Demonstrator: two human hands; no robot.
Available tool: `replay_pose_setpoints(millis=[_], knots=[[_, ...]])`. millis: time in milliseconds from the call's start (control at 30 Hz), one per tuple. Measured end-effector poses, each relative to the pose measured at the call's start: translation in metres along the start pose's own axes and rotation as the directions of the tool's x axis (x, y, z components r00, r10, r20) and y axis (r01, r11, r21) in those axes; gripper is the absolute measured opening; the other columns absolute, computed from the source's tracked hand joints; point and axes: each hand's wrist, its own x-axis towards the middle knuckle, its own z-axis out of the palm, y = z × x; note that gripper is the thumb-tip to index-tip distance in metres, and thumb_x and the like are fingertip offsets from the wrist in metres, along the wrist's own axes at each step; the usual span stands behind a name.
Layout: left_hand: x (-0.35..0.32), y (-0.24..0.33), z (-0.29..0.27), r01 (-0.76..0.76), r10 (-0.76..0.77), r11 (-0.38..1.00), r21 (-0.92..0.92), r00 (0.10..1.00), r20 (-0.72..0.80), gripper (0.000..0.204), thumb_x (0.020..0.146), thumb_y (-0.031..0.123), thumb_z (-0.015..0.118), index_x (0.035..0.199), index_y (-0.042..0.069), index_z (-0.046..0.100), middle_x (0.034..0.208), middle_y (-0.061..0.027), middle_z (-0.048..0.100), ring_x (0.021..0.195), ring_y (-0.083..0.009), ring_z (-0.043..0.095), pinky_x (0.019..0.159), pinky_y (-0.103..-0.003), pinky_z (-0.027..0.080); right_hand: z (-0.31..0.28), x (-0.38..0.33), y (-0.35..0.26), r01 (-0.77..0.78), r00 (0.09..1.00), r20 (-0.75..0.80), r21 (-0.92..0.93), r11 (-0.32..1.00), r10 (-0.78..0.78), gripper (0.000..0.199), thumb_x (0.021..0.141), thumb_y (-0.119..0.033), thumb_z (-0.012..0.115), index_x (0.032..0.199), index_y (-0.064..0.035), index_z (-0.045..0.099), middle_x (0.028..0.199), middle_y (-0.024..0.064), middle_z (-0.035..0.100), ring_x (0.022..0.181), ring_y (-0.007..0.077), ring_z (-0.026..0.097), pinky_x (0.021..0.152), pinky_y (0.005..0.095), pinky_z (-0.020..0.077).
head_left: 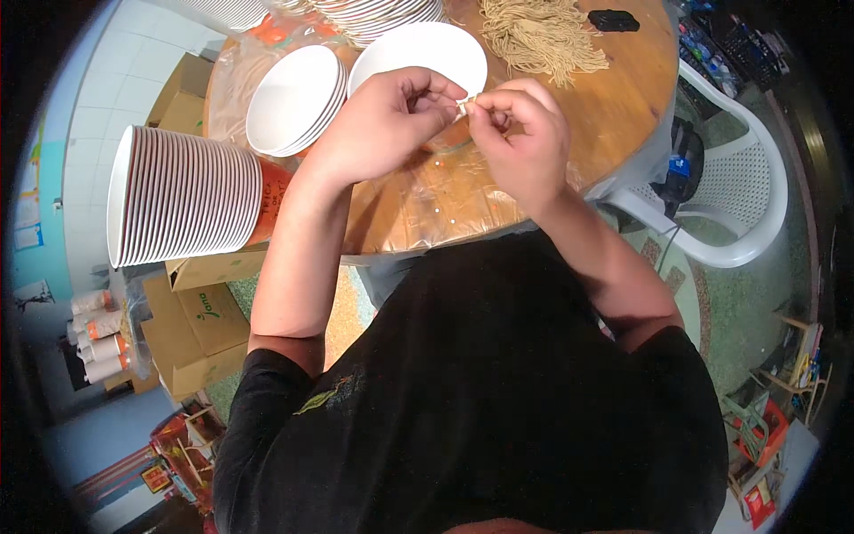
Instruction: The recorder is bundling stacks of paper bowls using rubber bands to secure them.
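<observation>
Above the near part of the round table, my left hand (387,125) and my right hand (525,133) meet, fingertips almost touching. Both pinch a small pale piece (463,106), whitish with a tan end; what it is I cannot make out. Just behind my left hand lies a white round paper bucket (436,53), its open mouth facing up. To its left, a short stack of white buckets (294,98) rests tilted. A bundle of tan cords (538,40) lies beyond my right hand.
A long stack of nested orange buckets with white rims (187,196) lies sideways at the table's left edge. More stacked rims (378,18) stand at the back. A black object (614,20) is near the cords. A white plastic chair (747,187) stands right; an open cardboard box (200,329) left.
</observation>
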Motion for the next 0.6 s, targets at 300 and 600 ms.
replay_pose_setpoints(millis=[300,600], knots=[[0.002,0.002,0.003,0.04,-0.033,0.995,0.09,0.996,-0.078,0.017,0.111,0.008,0.07,0.124,-0.001,0.076,0.108,-0.0017,0.077,0.097,-0.007,0.068,0.085,-0.026,0.056,-0.001,0.0,0.01,-0.088,0.989,0.141,0.302,0.949,0.047,0.007,0.1,0.0,0.082,0.102,0.0014,0.076,0.102,0.0038,0.068,0.082,0.0072,0.068,0.071,0.0241,0.0573],[0.001,0.001,0.005,-0.1,0.1,0.995,0.019,0.994,-0.038,0.018,0.11,0.008,0.073,0.125,-0.002,0.076,0.108,-0.0015,0.077,0.098,-0.0067,0.068,0.086,-0.025,0.056,0.002,0.002,0.014,-0.236,0.971,0.105,0.328,0.915,0.213,0.006,0.102,-0.002,0.08,0.102,0.0002,0.075,0.105,0.0007,0.068,0.087,0.0049,0.066,0.076,0.022,0.0562]])
